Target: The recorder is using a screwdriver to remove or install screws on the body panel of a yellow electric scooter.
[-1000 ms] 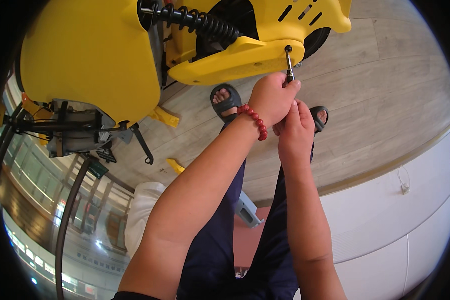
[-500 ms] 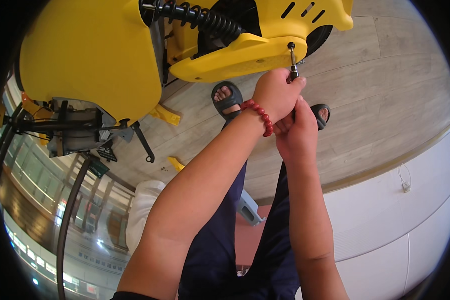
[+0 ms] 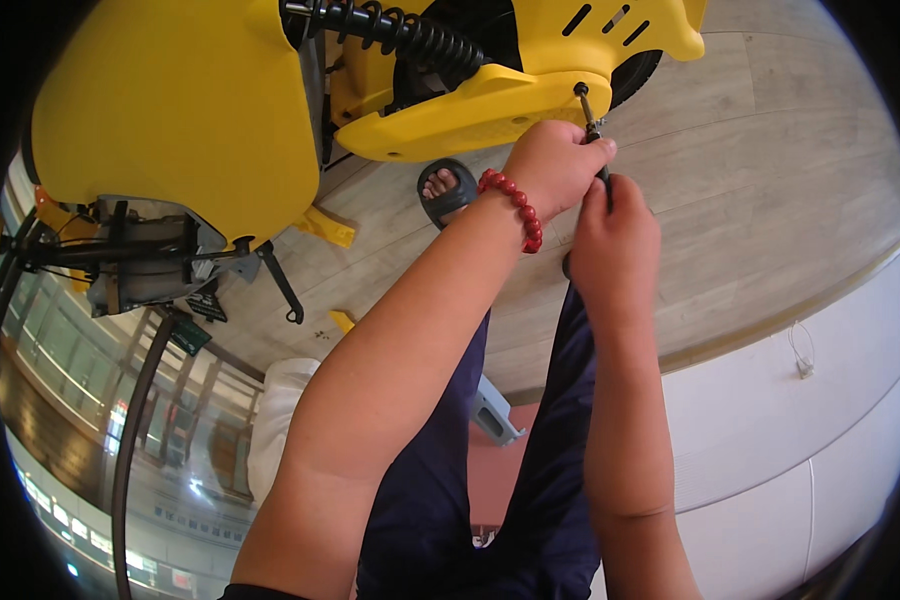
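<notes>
A screwdriver (image 3: 587, 107) with a thin metal shaft has its tip at a dark screw hole near the right end of the long yellow cover (image 3: 460, 118). My left hand (image 3: 550, 165), with a red bead bracelet (image 3: 523, 208) on its wrist, pinches the tool around its upper part. Just below, my right hand (image 3: 618, 235) is closed on the black handle, part of which shows between the two hands. My fingers hide the rest of the handle. The cover belongs to a yellow scooter-like vehicle, next to its black coil spring shock absorber (image 3: 400, 38).
A large yellow body panel (image 3: 180, 110) fills the upper left, with black bars and cables (image 3: 120, 245) below it. A dark wheel (image 3: 635, 78) shows behind the cover. My sandalled foot (image 3: 447, 190) stands on the wood-look floor (image 3: 760, 170). A white cabinet (image 3: 770, 410) lines the right.
My right hand has shifted right and turned, and more of the black handle shows below my left hand. The tool's tip stays at the hole. One sandalled foot is now mostly covered.
</notes>
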